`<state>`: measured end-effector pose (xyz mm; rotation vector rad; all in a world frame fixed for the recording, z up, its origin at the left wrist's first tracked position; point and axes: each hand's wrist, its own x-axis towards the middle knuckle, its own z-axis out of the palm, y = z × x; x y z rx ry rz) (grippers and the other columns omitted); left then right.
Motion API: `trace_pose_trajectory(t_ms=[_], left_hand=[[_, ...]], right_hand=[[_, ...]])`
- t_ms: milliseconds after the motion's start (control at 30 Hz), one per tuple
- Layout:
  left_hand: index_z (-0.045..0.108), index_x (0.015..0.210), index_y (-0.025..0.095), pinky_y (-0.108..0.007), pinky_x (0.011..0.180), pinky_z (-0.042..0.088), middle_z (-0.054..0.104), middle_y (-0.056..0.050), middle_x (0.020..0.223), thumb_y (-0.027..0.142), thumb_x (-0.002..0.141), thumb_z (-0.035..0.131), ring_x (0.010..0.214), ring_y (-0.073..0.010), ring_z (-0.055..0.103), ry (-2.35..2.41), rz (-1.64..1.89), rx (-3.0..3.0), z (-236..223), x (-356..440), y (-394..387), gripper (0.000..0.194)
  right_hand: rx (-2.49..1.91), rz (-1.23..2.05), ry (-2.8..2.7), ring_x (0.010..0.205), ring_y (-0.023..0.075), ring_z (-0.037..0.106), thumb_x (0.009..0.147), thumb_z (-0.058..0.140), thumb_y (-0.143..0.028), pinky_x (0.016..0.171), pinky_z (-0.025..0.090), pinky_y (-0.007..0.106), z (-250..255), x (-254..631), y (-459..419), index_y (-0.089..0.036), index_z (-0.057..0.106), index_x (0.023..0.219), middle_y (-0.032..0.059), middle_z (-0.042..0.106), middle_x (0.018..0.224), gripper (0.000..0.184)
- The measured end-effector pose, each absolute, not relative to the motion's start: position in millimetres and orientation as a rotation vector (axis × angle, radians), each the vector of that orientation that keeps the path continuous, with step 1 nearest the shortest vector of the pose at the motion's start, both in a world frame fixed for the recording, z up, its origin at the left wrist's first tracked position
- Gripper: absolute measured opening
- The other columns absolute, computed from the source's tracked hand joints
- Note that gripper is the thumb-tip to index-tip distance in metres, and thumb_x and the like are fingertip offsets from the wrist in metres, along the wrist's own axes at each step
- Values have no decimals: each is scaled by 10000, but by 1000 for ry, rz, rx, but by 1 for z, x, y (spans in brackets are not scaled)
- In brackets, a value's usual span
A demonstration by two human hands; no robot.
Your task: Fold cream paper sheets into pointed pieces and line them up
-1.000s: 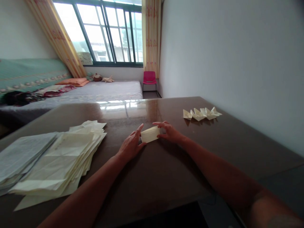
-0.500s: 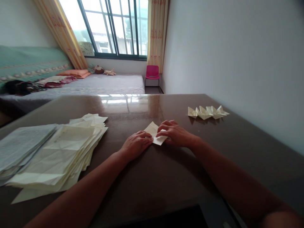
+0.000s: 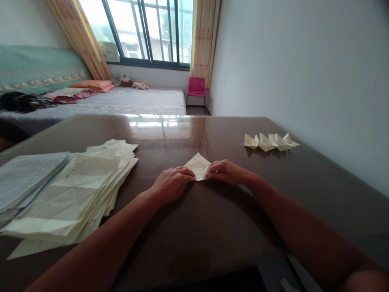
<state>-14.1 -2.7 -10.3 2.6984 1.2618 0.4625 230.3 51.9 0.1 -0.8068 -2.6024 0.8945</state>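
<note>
A small folded square of cream paper (image 3: 199, 165) lies on the brown table, one corner pointing away from me. My left hand (image 3: 174, 180) grips its left side, fingers close together near the bottom corner. On the opposite side, my right hand (image 3: 226, 172) pinches the right edge between thumb and curled fingers. Farther off to the right, a row of several folded paper pieces (image 3: 270, 142) stands with pointed tips upward.
To the left lies a stack of creased cream sheets (image 3: 85, 182), overlapping a pile of greyish printed paper (image 3: 30, 174). The glossy table (image 3: 182, 239) mirrors the window. Beyond it are a bed (image 3: 152, 100) and a pink chair (image 3: 196, 86); a white wall runs along the right.
My right hand has shifted right off the paper's face to its right edge, fingers drawn together. More of the paper shows, now a fuller diamond. The view has tilted slightly down.
</note>
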Motion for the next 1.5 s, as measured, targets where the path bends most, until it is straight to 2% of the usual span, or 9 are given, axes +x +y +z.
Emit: trace_pose_trajectory(t_ms=[200, 467, 700, 800, 967, 1033, 1100, 1267, 1500], left_hand=[[695, 1029, 288, -293, 904, 468, 672, 10, 1112, 185, 875, 396, 1032, -168, 587, 1262, 414, 2713, -6, -11, -5, 352], [691, 996, 264, -306, 857, 482, 673, -12, 1078, 204, 894, 382, 1005, -182, 578, 1303, 406, 2720, -3, -9, -8, 331], [609, 1068, 234, -314, 805, 477, 651, -44, 963, 203, 919, 362, 946, -200, 572, 1423, 286, 2768, -4, -2, -11, 290], [534, 1224, 296, -309, 789, 473, 626, -40, 1013, 223, 918, 398, 963, -201, 549, 1412, 285, 2823, -6, 0, -11, 343], [533, 1233, 408, -316, 787, 465, 609, 6, 1135, 226, 904, 436, 1045, -210, 518, 1365, 252, 2885, -11, -2, -8, 388], [515, 1254, 432, -320, 806, 461, 594, 36, 1213, 207, 903, 430, 1101, -210, 501, 1340, 287, 2877, -13, -4, -7, 426], [494, 1285, 431, -322, 831, 454, 570, 56, 1281, 184, 895, 430, 1151, -211, 479, 1319, 314, 2871, -14, -5, -7, 465], [452, 1334, 406, -335, 873, 441, 544, 63, 1336, 176, 896, 411, 1202, -210, 455, 1375, 215, 2855, -10, -4, -10, 497], [495, 1308, 377, -359, 908, 437, 538, 54, 1345, 167, 884, 419, 1232, -218, 439, 1415, 127, 2824, -7, -3, -9, 479]], right_hand=[[-1130, 733, -2480, 573, 86, 449, 873, 497, -414, 545, 307, 202, -9, 223, 53, -125, 653, 722, -31, 539, 594, 362], [-1430, 462, -2451, 628, 119, 551, 808, 585, -376, 566, 320, 224, -11, 212, 49, -189, 642, 791, 6, 664, 722, 196], [-1492, 371, -2506, 648, 133, 572, 842, 539, -392, 562, 304, 236, -8, 208, 46, -209, 614, 816, 12, 674, 746, 199], [-1512, 368, -2527, 697, 149, 592, 857, 526, -396, 581, 322, 242, -9, 208, 47, -216, 615, 845, 15, 682, 793, 201], [-1475, 314, -2533, 810, 167, 592, 869, 538, -351, 654, 386, 260, -6, 209, 44, -216, 569, 1088, 40, 652, 967, 259], [-1348, 159, -2580, 934, 181, 561, 880, 537, -296, 738, 406, 282, -2, 207, 39, -236, 538, 1170, 56, 601, 1098, 296], [-1189, -32, -2701, 1041, 209, 504, 904, 505, -256, 812, 405, 322, 3, 205, 32, -233, 586, 1108, 70, 571, 1133, 220], [-1087, -269, -2909, 991, 237, 496, 923, 414, -172, 761, 444, 352, 5, 198, 10, -105, 623, 1041, 142, 583, 1054, 249], [-1428, -286, -3034, 1013, 302, 503, 860, 478, -174, 856, 391, 521, 17, 193, -13, -144, 687, 981, 185, 600, 1081, 243]])
